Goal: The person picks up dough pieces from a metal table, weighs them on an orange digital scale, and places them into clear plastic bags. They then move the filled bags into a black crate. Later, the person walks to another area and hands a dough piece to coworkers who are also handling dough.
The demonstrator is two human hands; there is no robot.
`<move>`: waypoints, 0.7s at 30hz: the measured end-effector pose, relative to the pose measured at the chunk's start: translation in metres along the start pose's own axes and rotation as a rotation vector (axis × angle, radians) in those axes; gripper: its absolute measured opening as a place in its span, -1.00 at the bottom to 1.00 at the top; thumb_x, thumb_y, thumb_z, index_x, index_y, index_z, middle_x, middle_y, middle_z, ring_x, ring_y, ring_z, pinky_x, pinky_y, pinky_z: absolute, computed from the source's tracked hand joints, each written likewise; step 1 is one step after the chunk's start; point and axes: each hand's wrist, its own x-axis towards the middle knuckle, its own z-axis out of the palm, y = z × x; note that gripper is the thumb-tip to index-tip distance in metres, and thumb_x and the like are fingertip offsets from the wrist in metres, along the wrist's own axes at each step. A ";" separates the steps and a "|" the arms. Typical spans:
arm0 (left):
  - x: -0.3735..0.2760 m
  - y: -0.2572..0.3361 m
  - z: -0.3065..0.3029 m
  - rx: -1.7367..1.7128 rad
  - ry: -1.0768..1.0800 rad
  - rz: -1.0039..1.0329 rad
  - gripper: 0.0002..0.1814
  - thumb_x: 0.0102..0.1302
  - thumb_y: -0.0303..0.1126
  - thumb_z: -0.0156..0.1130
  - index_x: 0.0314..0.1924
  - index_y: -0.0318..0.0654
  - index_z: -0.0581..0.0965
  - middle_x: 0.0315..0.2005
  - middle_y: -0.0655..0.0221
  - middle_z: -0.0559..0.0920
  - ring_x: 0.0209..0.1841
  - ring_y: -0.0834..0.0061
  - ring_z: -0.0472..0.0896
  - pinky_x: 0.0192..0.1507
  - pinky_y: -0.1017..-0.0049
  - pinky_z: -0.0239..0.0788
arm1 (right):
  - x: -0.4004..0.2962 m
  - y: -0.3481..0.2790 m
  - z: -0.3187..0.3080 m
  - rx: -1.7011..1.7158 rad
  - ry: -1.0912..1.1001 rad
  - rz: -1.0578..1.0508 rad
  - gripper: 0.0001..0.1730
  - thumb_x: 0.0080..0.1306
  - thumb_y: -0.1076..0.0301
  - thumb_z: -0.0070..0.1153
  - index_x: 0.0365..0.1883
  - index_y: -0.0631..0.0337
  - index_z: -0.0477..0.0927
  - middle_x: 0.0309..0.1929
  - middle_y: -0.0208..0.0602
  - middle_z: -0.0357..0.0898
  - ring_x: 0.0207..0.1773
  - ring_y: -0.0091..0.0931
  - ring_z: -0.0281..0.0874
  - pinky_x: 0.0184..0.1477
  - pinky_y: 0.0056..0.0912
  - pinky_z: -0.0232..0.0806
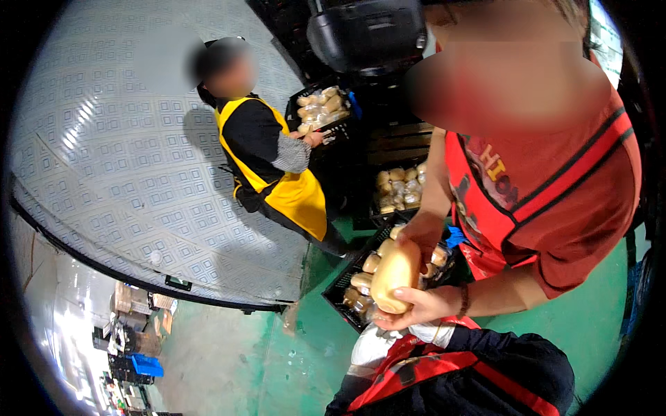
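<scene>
My left hand (370, 345), in a white glove, is at the near edge of a black plastic crate (339, 306). My right hand (436, 334), also white-gloved, lies beside it, partly behind a co-worker's wrist. The fingers of both my hands are largely hidden, so their grip does not show. Above the crate, a co-worker in a red apron holds a large pale-yellow squash-like vegetable (396, 273) in both bare hands. Smaller pale vegetables (362, 281), some in clear wrap, fill the crate beneath.
A second crate of wrapped vegetables (399, 187) stands beyond. Farther off, a person in a yellow apron (299, 200) holds another loaded crate (333, 125). A patterned panel (156, 156) rises at left, with boxes and a blue bin (147, 365) past it. The floor (260, 359) is green.
</scene>
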 end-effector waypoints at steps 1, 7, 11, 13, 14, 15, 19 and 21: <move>-0.001 -0.004 -0.002 0.006 -0.012 0.010 -0.59 0.52 -0.27 0.02 0.23 -0.37 0.41 0.13 0.21 0.57 0.12 0.41 0.57 0.19 0.40 0.44 | -0.004 -0.011 -0.009 0.012 -0.033 0.026 -0.08 0.34 0.23 0.26 0.56 -0.01 0.01 0.44 -0.31 0.16 0.46 -0.38 0.20 0.45 -0.21 0.18; 0.001 -0.031 -0.017 0.009 -0.034 -0.005 -0.62 0.58 -0.28 -0.12 0.26 -0.28 0.41 0.19 0.20 0.56 0.20 0.38 0.54 0.36 0.33 0.30 | -0.011 -0.048 -0.027 0.116 0.071 -0.019 -0.08 0.33 0.21 0.29 0.54 0.00 0.05 0.46 -0.27 0.19 0.46 -0.36 0.22 0.46 -0.19 0.20; 0.010 0.067 -0.003 -1.142 0.058 -0.177 -0.55 0.57 -0.17 -0.05 0.31 -0.28 0.33 0.25 0.21 0.51 0.25 0.33 0.51 0.37 0.27 0.30 | -0.022 -0.056 -0.017 0.159 0.094 -0.035 -0.09 0.32 0.21 0.32 0.52 0.01 0.07 0.47 -0.24 0.21 0.47 -0.35 0.23 0.46 -0.17 0.21; 0.005 0.107 0.006 -1.007 0.148 -0.184 -0.45 0.55 -0.06 -0.01 0.34 -0.29 0.30 0.31 0.17 0.46 0.29 0.29 0.48 0.38 0.23 0.29 | -0.011 -0.059 -0.019 0.134 0.158 -0.048 -0.10 0.30 0.25 0.32 0.51 0.01 0.08 0.46 -0.27 0.23 0.47 -0.34 0.23 0.45 -0.19 0.24; 0.014 0.112 0.007 -0.947 0.108 -0.199 -0.34 0.52 0.04 0.03 0.38 -0.31 0.27 0.35 0.16 0.42 0.33 0.25 0.45 0.40 0.20 0.27 | -0.014 -0.057 -0.020 0.104 0.155 -0.101 -0.10 0.29 0.30 0.31 0.50 0.00 0.09 0.46 -0.31 0.24 0.47 -0.34 0.24 0.44 -0.20 0.26; 0.015 0.117 0.008 -0.887 0.103 -0.210 -0.24 0.48 0.13 0.07 0.42 -0.33 0.24 0.38 0.14 0.38 0.36 0.21 0.42 0.42 0.17 0.25 | -0.010 -0.054 -0.023 0.079 0.178 -0.125 -0.11 0.28 0.34 0.30 0.50 0.00 0.09 0.45 -0.35 0.25 0.47 -0.34 0.24 0.44 -0.22 0.29; 0.019 0.132 -0.003 -1.106 0.143 -0.433 -0.20 0.50 0.16 0.02 0.47 -0.32 0.22 0.39 0.14 0.36 0.41 0.18 0.36 0.44 0.16 0.23 | -0.006 -0.021 -0.009 0.034 0.099 -0.100 -0.15 0.32 0.34 0.25 0.49 -0.17 0.09 0.44 -0.40 0.28 0.43 -0.39 0.30 0.43 -0.18 0.30; 0.016 0.122 -0.009 -1.065 0.166 -0.458 -0.22 0.51 0.15 0.02 0.47 -0.30 0.22 0.39 0.13 0.37 0.41 0.17 0.37 0.45 0.14 0.22 | 0.000 -0.013 -0.007 -0.037 0.077 -0.144 -0.15 0.34 0.32 0.24 0.50 -0.20 0.08 0.43 -0.41 0.30 0.42 -0.41 0.33 0.42 -0.18 0.31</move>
